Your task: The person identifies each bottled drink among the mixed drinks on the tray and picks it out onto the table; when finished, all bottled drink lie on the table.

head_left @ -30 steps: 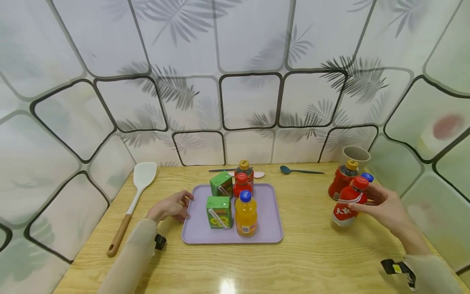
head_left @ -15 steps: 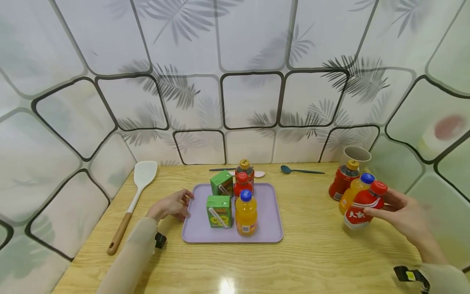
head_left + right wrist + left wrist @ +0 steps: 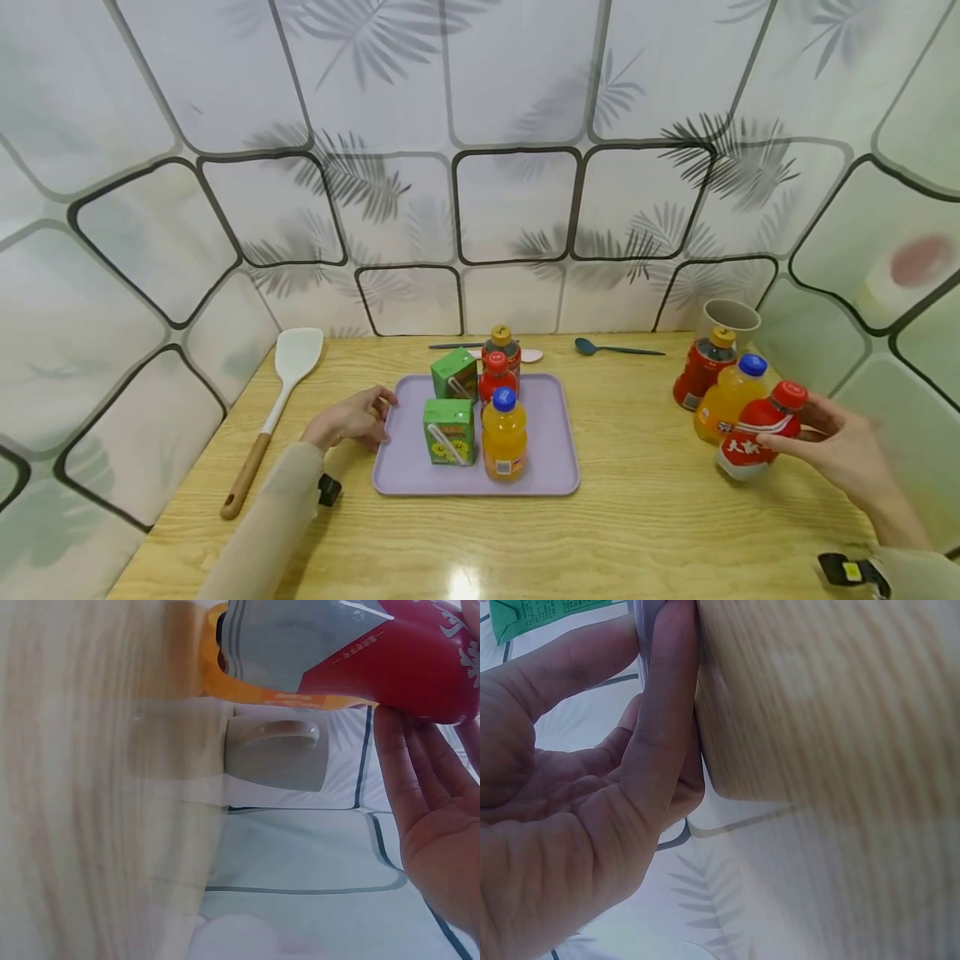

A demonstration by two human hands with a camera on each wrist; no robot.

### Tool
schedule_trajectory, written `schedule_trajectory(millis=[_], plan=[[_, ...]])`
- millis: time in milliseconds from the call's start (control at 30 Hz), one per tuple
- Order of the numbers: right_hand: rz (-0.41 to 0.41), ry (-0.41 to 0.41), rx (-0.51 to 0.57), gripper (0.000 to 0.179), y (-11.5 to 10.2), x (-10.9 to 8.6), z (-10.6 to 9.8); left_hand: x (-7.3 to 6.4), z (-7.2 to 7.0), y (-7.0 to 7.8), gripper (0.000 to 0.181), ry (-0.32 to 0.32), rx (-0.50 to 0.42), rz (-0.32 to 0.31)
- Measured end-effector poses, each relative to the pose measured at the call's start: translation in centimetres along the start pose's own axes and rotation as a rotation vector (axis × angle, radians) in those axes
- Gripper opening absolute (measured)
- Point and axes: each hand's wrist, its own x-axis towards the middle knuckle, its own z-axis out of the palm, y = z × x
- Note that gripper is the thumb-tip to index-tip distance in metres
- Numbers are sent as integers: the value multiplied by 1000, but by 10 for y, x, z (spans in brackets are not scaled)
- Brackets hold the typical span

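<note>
At the right side of the table, my right hand (image 3: 847, 454) grips a red bottle (image 3: 757, 435) with a red cap and white base, tilted with its cap to the right. The right wrist view shows the bottle's base (image 3: 292, 645) held close over the tabletop. My left hand (image 3: 355, 419) pinches the left rim of a lilac tray (image 3: 551, 467), thumb and fingers on either side of it in the left wrist view. Two green juice boxes (image 3: 448, 433), an orange-juice bottle (image 3: 504, 442), a small red bottle (image 3: 497, 383) and a gold-capped dark bottle (image 3: 501, 340) stand on the tray.
Beside the held bottle stand an orange-juice bottle (image 3: 729, 400) and a gold-capped dark bottle (image 3: 703, 371), with a beige mug (image 3: 731, 315) behind. A dark spoon (image 3: 618, 348) lies at the back. A white spatula (image 3: 281, 408) lies left. Patterned walls enclose the table.
My right hand has moved right and toward the front with the red bottle, uncovering the orange-juice bottle behind it. My left hand and the tray have stayed in place.
</note>
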Motion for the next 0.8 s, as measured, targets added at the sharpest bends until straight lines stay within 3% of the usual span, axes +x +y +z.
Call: schedule_trajectory(millis=[800], plan=[[-31, -27, -69, 54, 16, 2, 3, -2, 1, 1, 61, 9, 1, -5]])
